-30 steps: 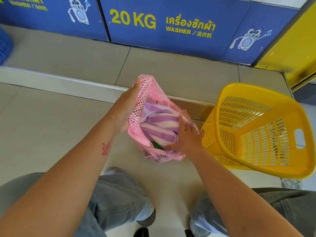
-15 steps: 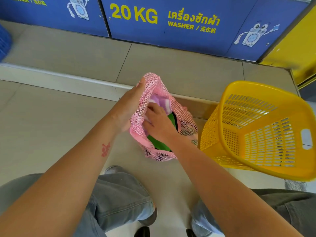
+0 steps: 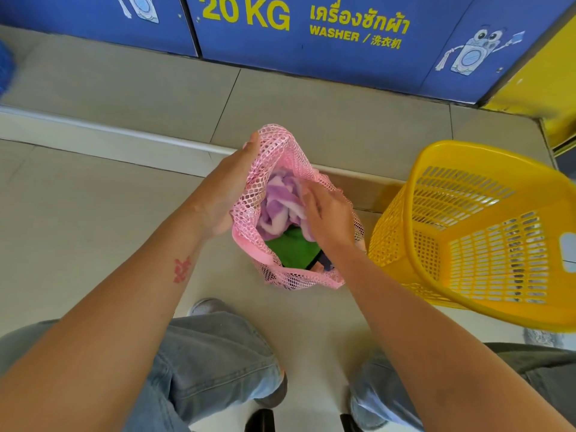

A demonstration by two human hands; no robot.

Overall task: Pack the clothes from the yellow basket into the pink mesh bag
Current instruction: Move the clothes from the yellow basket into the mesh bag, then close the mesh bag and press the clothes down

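Note:
The pink mesh bag [image 3: 282,151] stands open on the tiled floor in front of me. My left hand [image 3: 226,194] grips its left rim and holds the mouth up and wide. Inside lie a purple and white striped cloth [image 3: 277,198] and, below it, a green garment [image 3: 294,249]. My right hand [image 3: 327,218] reaches into the bag from the right, its fingers against the striped cloth; they are blurred. The yellow basket [image 3: 480,232] stands tilted to the right of the bag, and I see no clothes inside it.
Blue washer panels [image 3: 311,42] marked 20 KG run along the far side above a raised floor step [image 3: 124,135]. A yellow panel [image 3: 542,79] stands at the far right. My knees in grey jeans [image 3: 212,363] are at the bottom.
The striped cloth went from the bag's mouth down inside. My right hand pushed deep into the bag, then came back up to its right side. My left hand kept its grip.

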